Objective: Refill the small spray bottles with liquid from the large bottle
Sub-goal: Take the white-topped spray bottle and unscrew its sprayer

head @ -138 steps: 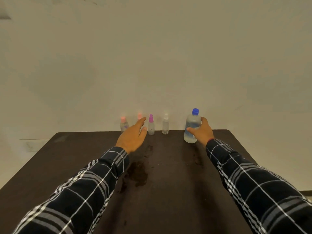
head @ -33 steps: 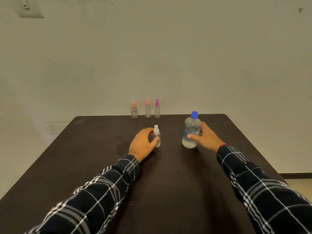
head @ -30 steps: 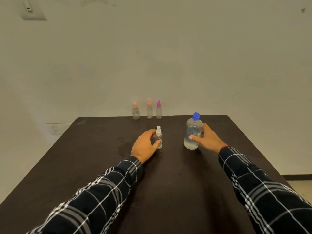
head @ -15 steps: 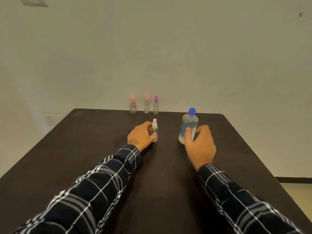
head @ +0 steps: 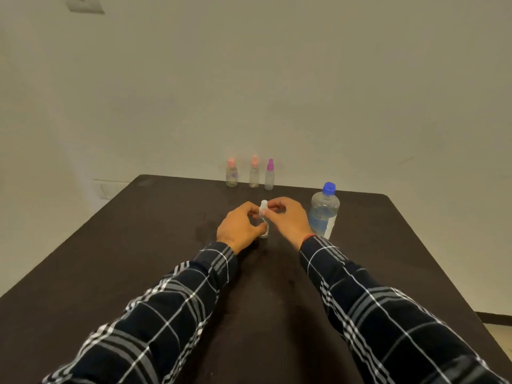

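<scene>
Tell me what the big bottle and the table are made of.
The big bottle looks like clear, glossy plastic: you can see through it. Its blue cap seems opaque plastic. The table has a dark, matt top, perhaps laminate or wood; I cannot tell.

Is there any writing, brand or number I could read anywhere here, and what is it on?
Nothing here can be read as text.
Large bottle: blue and white label, print too blurred to read.
Leftmost pink-capped spray bottle: a purple mark, too small to read.
White-capped spray bottle: no print shows.
</scene>
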The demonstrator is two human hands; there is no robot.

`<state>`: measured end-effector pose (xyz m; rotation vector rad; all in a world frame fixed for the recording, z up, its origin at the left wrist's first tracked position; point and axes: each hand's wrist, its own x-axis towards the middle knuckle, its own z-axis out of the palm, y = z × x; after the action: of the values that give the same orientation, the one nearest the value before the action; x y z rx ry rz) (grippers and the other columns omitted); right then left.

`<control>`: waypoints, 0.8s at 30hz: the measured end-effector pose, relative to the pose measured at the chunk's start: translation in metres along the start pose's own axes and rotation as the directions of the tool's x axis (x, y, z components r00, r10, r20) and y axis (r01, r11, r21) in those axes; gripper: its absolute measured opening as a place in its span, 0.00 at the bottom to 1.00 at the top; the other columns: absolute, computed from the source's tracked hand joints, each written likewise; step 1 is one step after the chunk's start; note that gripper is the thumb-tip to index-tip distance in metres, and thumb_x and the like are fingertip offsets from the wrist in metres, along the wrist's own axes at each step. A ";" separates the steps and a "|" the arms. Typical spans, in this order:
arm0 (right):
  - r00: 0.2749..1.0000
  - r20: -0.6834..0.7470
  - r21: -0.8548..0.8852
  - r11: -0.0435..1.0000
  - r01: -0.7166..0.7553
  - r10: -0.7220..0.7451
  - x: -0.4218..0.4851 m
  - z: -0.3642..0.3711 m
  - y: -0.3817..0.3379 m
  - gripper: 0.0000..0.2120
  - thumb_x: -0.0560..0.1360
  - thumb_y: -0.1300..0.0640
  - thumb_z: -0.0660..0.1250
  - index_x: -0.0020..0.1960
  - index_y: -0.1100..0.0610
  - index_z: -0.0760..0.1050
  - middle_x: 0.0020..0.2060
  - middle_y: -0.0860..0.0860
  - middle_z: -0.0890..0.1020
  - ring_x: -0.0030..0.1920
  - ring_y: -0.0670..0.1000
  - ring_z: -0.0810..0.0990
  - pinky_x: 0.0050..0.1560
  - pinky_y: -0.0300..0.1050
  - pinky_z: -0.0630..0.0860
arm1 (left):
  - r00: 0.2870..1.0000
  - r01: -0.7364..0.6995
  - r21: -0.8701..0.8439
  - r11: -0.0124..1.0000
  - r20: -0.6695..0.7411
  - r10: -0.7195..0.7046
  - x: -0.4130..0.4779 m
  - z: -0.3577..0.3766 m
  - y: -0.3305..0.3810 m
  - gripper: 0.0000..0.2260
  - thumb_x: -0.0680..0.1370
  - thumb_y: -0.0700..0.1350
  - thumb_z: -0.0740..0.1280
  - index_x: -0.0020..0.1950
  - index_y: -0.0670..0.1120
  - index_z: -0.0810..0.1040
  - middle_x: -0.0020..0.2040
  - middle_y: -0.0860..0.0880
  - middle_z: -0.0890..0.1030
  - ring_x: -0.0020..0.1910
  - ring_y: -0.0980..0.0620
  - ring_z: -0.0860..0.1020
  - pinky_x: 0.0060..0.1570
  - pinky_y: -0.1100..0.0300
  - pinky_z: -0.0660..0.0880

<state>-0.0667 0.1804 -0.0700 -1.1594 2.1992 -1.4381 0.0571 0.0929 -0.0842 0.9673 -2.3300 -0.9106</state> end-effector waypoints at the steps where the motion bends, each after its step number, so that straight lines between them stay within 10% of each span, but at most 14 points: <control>1: 1.000 -0.002 -0.020 1.000 0.002 -0.002 0.002 0.002 0.000 0.12 0.71 0.52 0.76 0.52 0.52 0.80 0.45 0.45 0.82 0.46 0.42 0.80 0.50 0.40 0.79 | 1.000 0.003 0.001 1.000 0.010 -0.003 0.001 0.000 0.000 0.14 0.74 0.53 0.74 0.57 0.56 0.77 0.52 0.59 0.79 0.52 0.56 0.78 0.50 0.58 0.73; 11: 0.997 -0.080 -0.056 0.998 -0.019 0.015 0.007 0.009 0.005 0.07 0.72 0.52 0.76 0.47 0.50 0.79 0.39 0.45 0.80 0.41 0.45 0.78 0.44 0.38 0.76 | 0.999 -0.032 0.063 0.998 0.005 0.032 0.011 0.001 -0.003 0.13 0.74 0.57 0.73 0.56 0.58 0.77 0.50 0.61 0.79 0.51 0.59 0.77 0.51 0.57 0.76; 19: 0.987 0.157 -0.152 0.986 0.064 -0.040 0.014 -0.001 0.008 0.18 0.77 0.53 0.70 0.66 0.53 0.75 0.56 0.52 0.80 0.50 0.48 0.79 0.53 0.45 0.79 | 0.998 -0.045 0.027 0.999 0.045 0.044 0.013 0.002 -0.005 0.15 0.76 0.55 0.73 0.61 0.57 0.77 0.55 0.59 0.81 0.55 0.56 0.78 0.56 0.54 0.77; 24: 0.998 -0.015 -0.012 0.998 -0.057 0.057 0.007 0.007 0.001 0.21 0.68 0.48 0.79 0.54 0.53 0.73 0.45 0.48 0.78 0.45 0.44 0.76 0.42 0.37 0.73 | 0.998 -0.040 0.033 0.999 0.047 0.039 0.013 0.001 -0.005 0.15 0.75 0.53 0.73 0.61 0.57 0.77 0.55 0.56 0.81 0.55 0.54 0.78 0.53 0.55 0.75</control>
<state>-0.0674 0.1709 -0.0726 -1.0840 2.2354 -1.4167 0.0505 0.0811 -0.0859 0.9192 -2.4016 -0.8899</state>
